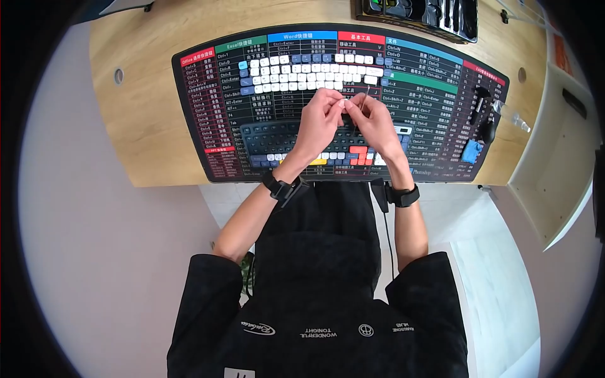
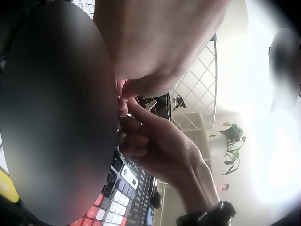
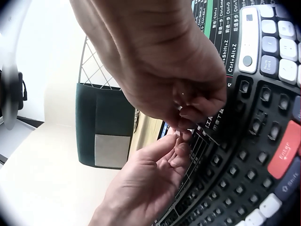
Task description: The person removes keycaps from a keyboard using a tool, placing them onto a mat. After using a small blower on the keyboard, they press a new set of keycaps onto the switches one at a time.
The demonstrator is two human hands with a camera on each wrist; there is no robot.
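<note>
Sleeves [image 1: 205, 302], short and black, stop near the elbows of a person [image 1: 315, 271] at a wooden desk [image 1: 151, 126]. Black bands [image 1: 404, 196] go round both wrists. Just past them is a dark keyboard [image 1: 258, 137]. Its low rows wear white, dark blue, yellow and red caps [image 1: 320, 161], and much of the rest shows bare black posts [image 3: 243, 155]. A little white panel [image 3: 248, 40] with a round knob sits by its right end.

Over the keyboard, the two hands come together at the fingertips. The left hand [image 1: 321, 120] pinches a small white piece [image 1: 342, 103], too tiny for me to name. The right hand [image 1: 376, 120] has its fingers bent in around a thin tool [image 1: 366, 94], with its tips right by that piece; I can't tell if they touch it too.

Beyond the hands, loose caps [image 1: 302, 74] lie in rows on a big black mat [image 1: 428, 126] full of words. Off to the right are a black mouse [image 1: 487, 131], a blue thing [image 1: 471, 151] and a clear bottle [image 1: 515, 118]. A dark box [image 1: 403, 31] sits at the back. Farther off is a green plant [image 2: 233, 136].
</note>
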